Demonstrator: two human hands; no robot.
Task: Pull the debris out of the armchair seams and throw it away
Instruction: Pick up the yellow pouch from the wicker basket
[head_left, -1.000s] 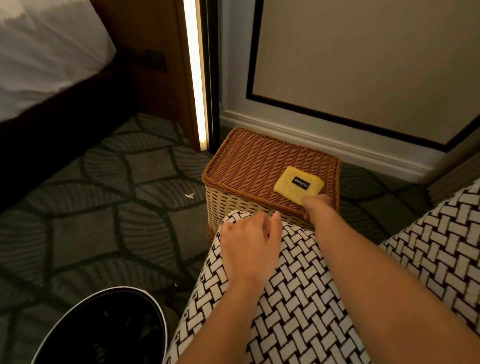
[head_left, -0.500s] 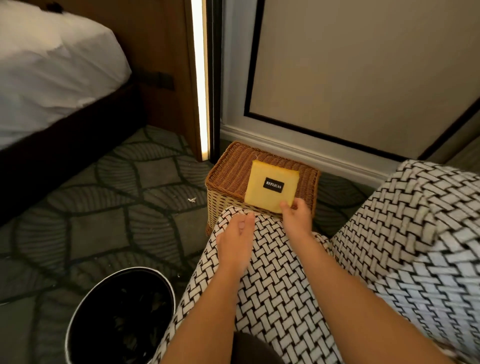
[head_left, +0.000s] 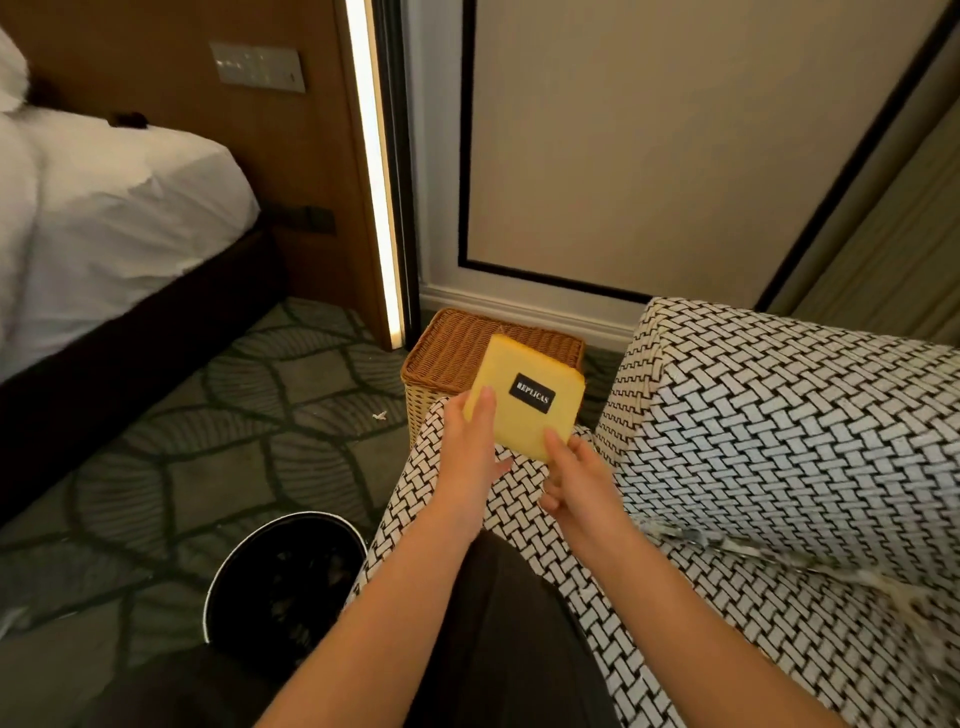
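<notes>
A flat yellow square (head_left: 519, 415) with a black "REPLICAS" label is lifted above the arm of the black-and-white woven armchair (head_left: 753, 441). My right hand (head_left: 576, 483) pinches its lower corner. My left hand (head_left: 467, 457) holds its left edge with the thumb on the face. Pale shredded debris (head_left: 779, 561) lies along the seam between the seat and the backrest at the right. A black round bin (head_left: 280, 577) with scraps inside stands on the carpet left of the chair.
A brown wicker basket (head_left: 452, 353) with a flat lid sits on the floor beyond the chair arm, against the wall. A small white scrap (head_left: 379, 415) lies on the patterned carpet. A bed (head_left: 104, 208) with white linen fills the left side.
The yellow square has been lifted off the wicker lid by my right hand and drawn toward me; my left hand has left the chair arm and taken its left edge. The view tilted up.
</notes>
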